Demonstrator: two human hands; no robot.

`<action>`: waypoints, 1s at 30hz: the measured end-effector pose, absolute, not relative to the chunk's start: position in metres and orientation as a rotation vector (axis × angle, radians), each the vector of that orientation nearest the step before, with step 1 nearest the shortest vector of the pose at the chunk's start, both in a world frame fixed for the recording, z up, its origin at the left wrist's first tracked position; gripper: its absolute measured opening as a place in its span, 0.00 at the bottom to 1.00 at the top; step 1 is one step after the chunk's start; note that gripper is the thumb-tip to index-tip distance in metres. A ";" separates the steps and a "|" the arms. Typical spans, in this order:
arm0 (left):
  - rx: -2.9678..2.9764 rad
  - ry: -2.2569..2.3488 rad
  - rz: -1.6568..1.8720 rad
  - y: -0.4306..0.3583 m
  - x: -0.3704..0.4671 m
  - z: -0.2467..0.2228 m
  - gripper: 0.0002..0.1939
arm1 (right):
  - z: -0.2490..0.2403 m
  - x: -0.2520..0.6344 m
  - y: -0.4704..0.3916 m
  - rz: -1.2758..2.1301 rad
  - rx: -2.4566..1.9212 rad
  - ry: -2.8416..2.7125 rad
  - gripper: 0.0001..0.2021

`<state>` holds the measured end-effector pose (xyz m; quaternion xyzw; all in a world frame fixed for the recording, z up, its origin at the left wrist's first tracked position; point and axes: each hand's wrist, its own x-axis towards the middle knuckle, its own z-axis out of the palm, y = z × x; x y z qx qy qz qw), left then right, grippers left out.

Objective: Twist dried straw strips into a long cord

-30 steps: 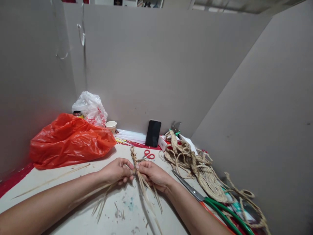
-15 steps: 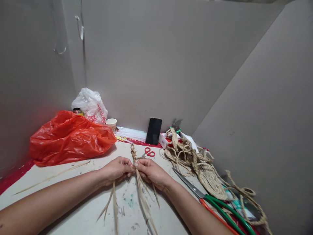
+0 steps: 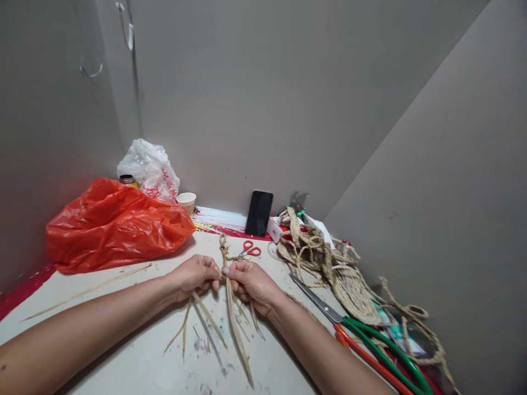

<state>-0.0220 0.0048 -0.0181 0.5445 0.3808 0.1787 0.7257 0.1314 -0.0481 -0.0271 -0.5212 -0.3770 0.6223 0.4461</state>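
Observation:
A short braided piece of dry plant fibre [image 3: 223,249] stands out above my fingertips at the middle of the pale work surface [image 3: 144,340]. My left hand [image 3: 196,277] is closed on fibre strands, which hang below it in thin split ends. My right hand [image 3: 251,282] pinches the base of the braid from the other side, thumb on top. From between the hands a long flat strand [image 3: 236,334] hangs toward me, with thinner strands under my right hand. Small red-handled scissors [image 3: 250,248] lie just behind my right hand.
An orange plastic bag [image 3: 119,227], white bag [image 3: 150,167] and paper cup [image 3: 186,202] stand at the back left. A phone [image 3: 259,213] leans on the wall. Coiled braided rope [image 3: 354,293] and large shears with green and orange handles [image 3: 370,345] lie right. A loose strand [image 3: 88,291] lies left.
The strands under my left hand have spread, one now slanting right. The long middle strand hangs narrower and more together. The view has tilted down slightly, and both hands remain at the braid.

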 end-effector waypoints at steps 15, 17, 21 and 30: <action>1.171 0.879 0.392 0.004 -0.023 -0.014 0.06 | -0.024 0.130 -0.050 1.721 -1.166 -0.762 0.15; 1.183 0.889 0.395 0.005 -0.023 -0.013 0.06 | -0.023 0.131 -0.050 1.732 -1.163 -0.763 0.14; 1.224 0.910 0.405 0.003 -0.023 -0.009 0.06 | -0.021 0.130 -0.051 1.737 -1.187 -0.762 0.12; 1.619 0.972 0.521 -0.009 -0.023 -0.010 0.03 | -0.019 0.111 -0.059 1.437 -1.278 -0.898 0.07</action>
